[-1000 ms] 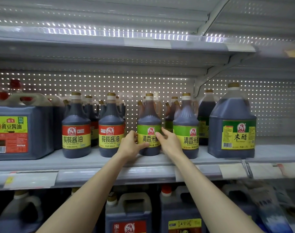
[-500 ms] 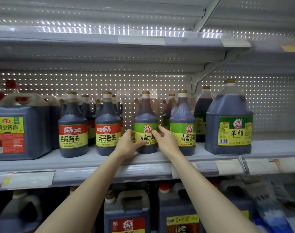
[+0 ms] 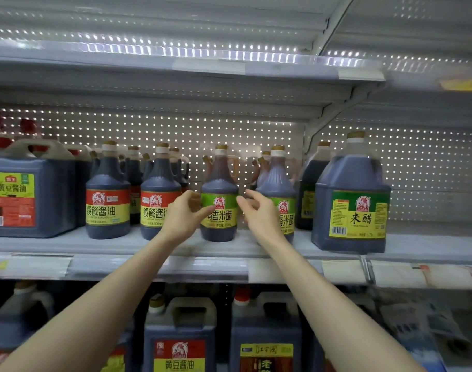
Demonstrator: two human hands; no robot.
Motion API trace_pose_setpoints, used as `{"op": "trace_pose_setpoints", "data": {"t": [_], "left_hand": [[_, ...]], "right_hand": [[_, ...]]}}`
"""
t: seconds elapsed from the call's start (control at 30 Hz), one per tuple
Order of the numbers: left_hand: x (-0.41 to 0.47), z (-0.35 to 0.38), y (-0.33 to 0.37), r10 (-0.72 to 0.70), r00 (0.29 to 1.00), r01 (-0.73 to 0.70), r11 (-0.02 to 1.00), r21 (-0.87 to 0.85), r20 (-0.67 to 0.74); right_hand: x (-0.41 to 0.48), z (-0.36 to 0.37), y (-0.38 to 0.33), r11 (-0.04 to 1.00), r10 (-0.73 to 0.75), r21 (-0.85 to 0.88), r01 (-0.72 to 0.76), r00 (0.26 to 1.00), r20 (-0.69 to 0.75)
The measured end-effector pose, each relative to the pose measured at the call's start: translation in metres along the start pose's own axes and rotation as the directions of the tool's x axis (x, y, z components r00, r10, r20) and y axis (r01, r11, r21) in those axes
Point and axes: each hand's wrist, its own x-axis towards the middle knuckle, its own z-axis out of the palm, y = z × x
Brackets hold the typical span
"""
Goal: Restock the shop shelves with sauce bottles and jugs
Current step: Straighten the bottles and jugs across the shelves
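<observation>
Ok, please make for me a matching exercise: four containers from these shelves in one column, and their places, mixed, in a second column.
Things
1. left one of two dark round bottles with green labels
2. big round dark jug with green-and-yellow label
3. big square dark jug with yellow-and-red label
4. square dark jug with red cap and yellow-and-brown label

Places
A. below the middle shelf
B. leftmost on that shelf
C. between the left hand and right hand
D. rightmost on that shelf

Pairs: 1-C, 2-D, 3-B, 4-A
</observation>
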Motion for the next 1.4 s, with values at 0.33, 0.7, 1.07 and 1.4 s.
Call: {"op": "trace_pose_setpoints", "data": {"t": [0.33, 0.7, 1.07, 1.4], "left_hand": [[-0.025, 0.045, 0.041, 0.108, 0.986, -0.110, 0.994, -0.011, -0.129], [-0.021, 0.094, 0.051, -0.034, 0.981, 0.049, 0.996, -0.074, 0.188], [-0.009, 0.096, 0.044, -0.028, 0.973, 0.049, 0.995, -0.085, 0.230], [0.004, 0.101, 0.039, -0.042, 0.970, 0.049, 0.998, -0.024, 0.241]], "right_hand": [[-0.009, -0.073, 0.009, 0.995, -0.093, 0.018, 0.098, 0.976, -0.195], [0.002, -0.094, 0.027, 1.000, -0.012, 0.005, 0.012, 0.997, -0.074], [0.012, -0.093, 0.035, 0.999, -0.044, -0.031, 0.042, 0.997, -0.070], [0.020, -0.086, 0.044, 0.997, -0.060, -0.044, 0.057, 0.995, -0.077]]}}
